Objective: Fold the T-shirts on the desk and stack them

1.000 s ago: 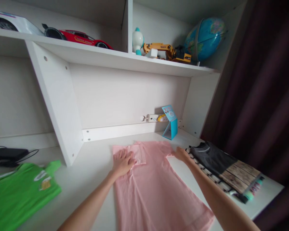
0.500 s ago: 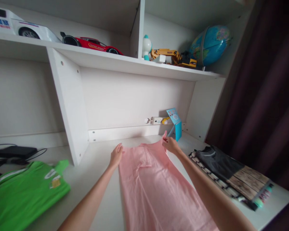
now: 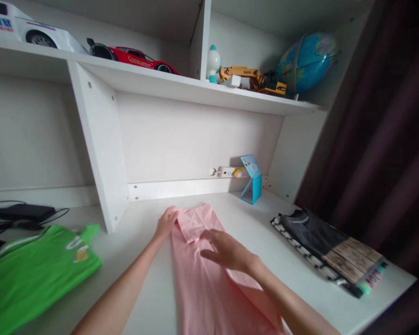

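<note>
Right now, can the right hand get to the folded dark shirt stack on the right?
Probably yes. The right hand lies flat on the pink shirt, holding nothing, and only bare desk lies between it and the dark shirt stack.

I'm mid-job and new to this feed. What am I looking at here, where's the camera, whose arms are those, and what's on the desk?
There is no machine: a person's bare arms, filmed by a camera on their head looking down and forward. The left hand rests at the top left edge of a pink shirt spread on the white desk. The right hand lies flat on top of it, fingers spread. Neither hand grips anything. A green shirt lies to the left, a stack of folded clothes to the right. Toy cars and a globe sit on the shelf above.
</note>
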Demonstrator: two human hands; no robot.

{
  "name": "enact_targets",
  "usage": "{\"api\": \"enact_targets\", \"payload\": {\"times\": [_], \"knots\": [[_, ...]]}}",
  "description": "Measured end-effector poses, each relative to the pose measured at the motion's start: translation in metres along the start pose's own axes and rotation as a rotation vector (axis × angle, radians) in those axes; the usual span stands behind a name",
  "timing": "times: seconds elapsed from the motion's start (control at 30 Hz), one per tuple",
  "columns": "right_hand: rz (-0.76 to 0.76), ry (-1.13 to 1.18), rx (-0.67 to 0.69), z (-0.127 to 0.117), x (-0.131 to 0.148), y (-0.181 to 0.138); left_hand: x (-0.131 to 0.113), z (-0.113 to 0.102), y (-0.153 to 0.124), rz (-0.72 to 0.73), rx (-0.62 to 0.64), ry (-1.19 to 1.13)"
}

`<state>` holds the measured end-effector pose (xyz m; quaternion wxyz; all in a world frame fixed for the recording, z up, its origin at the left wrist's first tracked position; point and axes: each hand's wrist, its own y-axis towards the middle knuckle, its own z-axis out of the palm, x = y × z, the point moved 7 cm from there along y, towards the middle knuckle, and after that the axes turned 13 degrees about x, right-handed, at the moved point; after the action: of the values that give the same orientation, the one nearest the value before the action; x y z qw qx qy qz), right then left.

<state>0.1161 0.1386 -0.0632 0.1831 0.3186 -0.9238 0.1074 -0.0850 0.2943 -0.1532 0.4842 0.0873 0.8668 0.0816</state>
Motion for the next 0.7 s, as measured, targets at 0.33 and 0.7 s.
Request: {"api": "enact_targets", "payload": {"times": [0.33,0.7], "knots": [[0.162,-0.002,0.197,0.063,-0.04,-0.124,-0.008,0.009,-0.001,0.026,0.044,0.217],[-0.244,-0.148,-0.01,0.085,-0.063,-0.132,-0.114,0.068,-0.072,0.097,0.557,0.533]]}}
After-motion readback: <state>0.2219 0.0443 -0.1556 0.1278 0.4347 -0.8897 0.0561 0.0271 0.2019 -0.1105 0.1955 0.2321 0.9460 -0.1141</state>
